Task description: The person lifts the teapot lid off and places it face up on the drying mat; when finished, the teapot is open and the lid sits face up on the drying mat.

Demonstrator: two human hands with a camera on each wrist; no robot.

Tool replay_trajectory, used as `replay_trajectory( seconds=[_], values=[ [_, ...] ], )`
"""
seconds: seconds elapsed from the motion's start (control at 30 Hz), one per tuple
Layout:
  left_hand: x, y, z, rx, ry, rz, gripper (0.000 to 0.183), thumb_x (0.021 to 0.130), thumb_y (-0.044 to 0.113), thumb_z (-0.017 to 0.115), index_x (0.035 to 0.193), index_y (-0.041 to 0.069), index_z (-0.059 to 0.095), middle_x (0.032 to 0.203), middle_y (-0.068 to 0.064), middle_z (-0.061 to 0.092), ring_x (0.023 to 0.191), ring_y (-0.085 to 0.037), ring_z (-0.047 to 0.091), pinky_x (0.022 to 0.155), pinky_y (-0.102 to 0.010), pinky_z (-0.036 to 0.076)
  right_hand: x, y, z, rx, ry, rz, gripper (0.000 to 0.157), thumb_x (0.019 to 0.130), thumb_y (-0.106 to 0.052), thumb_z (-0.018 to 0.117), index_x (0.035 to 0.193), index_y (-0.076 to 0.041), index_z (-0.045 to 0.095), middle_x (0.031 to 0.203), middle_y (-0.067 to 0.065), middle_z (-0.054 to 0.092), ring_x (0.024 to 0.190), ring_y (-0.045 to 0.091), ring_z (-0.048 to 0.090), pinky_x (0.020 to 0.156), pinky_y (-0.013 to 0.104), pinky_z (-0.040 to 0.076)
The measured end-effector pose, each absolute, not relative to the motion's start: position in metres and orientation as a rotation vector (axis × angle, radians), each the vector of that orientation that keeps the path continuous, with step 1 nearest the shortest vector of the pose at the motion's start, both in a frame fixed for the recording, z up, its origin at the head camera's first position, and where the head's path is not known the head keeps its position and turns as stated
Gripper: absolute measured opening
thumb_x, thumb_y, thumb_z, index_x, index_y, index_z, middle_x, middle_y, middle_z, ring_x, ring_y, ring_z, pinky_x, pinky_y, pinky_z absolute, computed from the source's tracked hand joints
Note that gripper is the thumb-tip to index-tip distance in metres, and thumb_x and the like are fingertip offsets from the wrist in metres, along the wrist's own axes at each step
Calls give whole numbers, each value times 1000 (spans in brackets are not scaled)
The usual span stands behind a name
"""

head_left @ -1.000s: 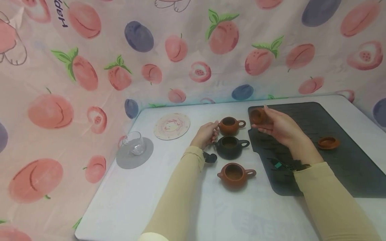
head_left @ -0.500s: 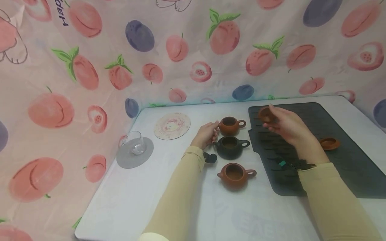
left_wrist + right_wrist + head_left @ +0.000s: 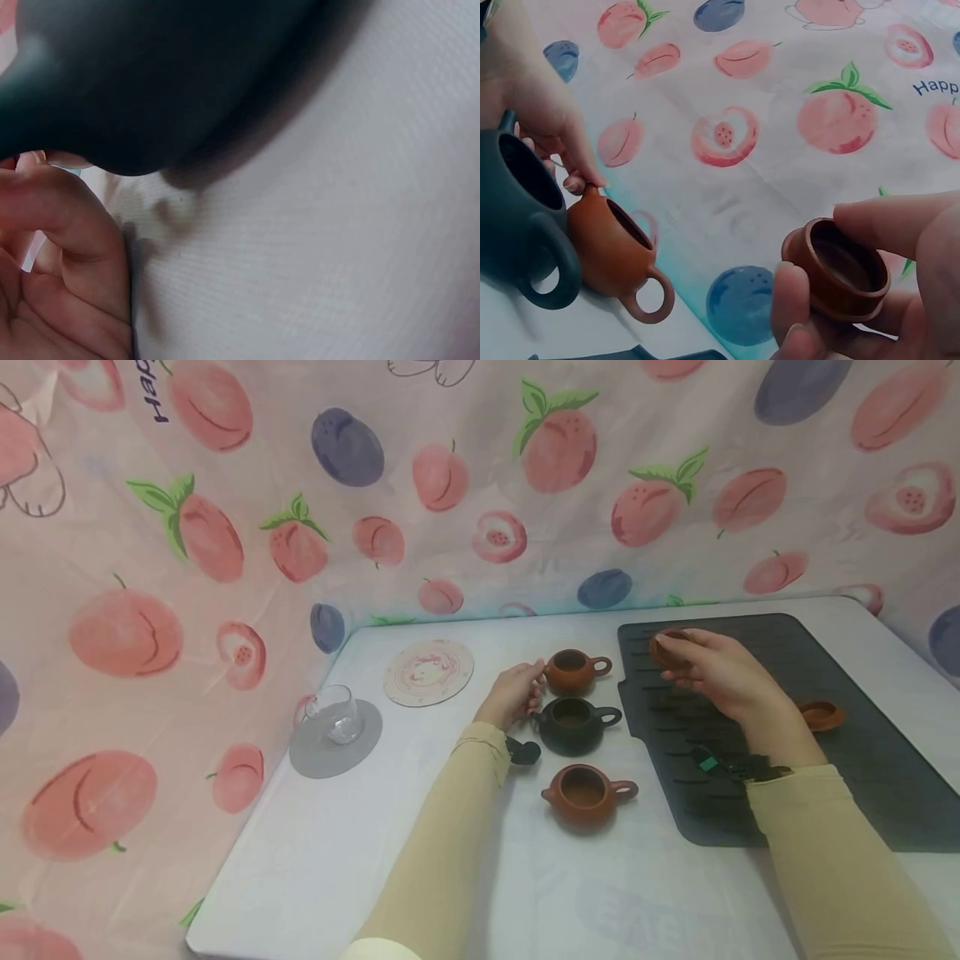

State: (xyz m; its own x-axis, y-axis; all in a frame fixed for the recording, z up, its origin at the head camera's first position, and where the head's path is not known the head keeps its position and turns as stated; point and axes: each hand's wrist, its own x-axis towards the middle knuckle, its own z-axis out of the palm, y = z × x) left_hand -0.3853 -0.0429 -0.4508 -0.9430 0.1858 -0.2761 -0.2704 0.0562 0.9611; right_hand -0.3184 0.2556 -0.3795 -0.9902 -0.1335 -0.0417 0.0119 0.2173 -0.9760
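Observation:
In the head view, my left hand [image 3: 513, 697] pinches the spout of the far brown teapot [image 3: 572, 672]. The right wrist view shows its fingertips at that spout [image 3: 591, 190]. A black teapot [image 3: 570, 727] stands just nearer, close to the same hand; its dark body [image 3: 150, 75] fills the top of the left wrist view. My right hand [image 3: 716, 672] holds a small brown clay cup [image 3: 844, 270] between thumb and fingers, raised above the black ridged tray [image 3: 720, 810]. The cup's hollow opening faces partly toward the right wrist camera. None of the teapots has a lid on.
Nearest me is another brown teapot [image 3: 585, 797]. A shallow brown dish [image 3: 823, 716] lies on the tray, partly behind my right wrist. To the left, a glass cup [image 3: 333, 714] stands on a grey round mat [image 3: 315, 760], with a patterned round coaster [image 3: 429, 672] behind.
My right hand has moved a little to the right with the cup and turned it, so its opening shows less in the head view. The left hand and the teapots stay put.

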Motion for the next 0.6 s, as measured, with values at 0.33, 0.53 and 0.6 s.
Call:
replay_trajectory(
  seconds=[0.33,0.53,0.6],
  values=[
    [-385,-43,-450,-84,2007,1957,32,107,41,55,103,11,66,71,0,51,56,-12,44,50,-24,39,-317,257,-386,-203,2628,-1437,60,93,-39,77,133,-2,51,115,12,63,96,24,63,82,38,51],
    [-385,-43,-450,-94,2014,1953,32,107,41,55,103,11,66,71,0,51,56,-12,44,51,-24,39,-317,260,-390,-257,2718,-1256,55,94,-23,74,134,5,48,117,23,60,97,31,65,77,36,54],
    [-385,-43,-450,-93,2012,1952,32,107,41,54,103,12,66,72,0,51,56,-12,45,51,-24,39,-318,260,-391,-267,2737,-1205,54,93,-21,75,133,6,49,117,24,60,97,32,65,75,36,54]
  ],
)
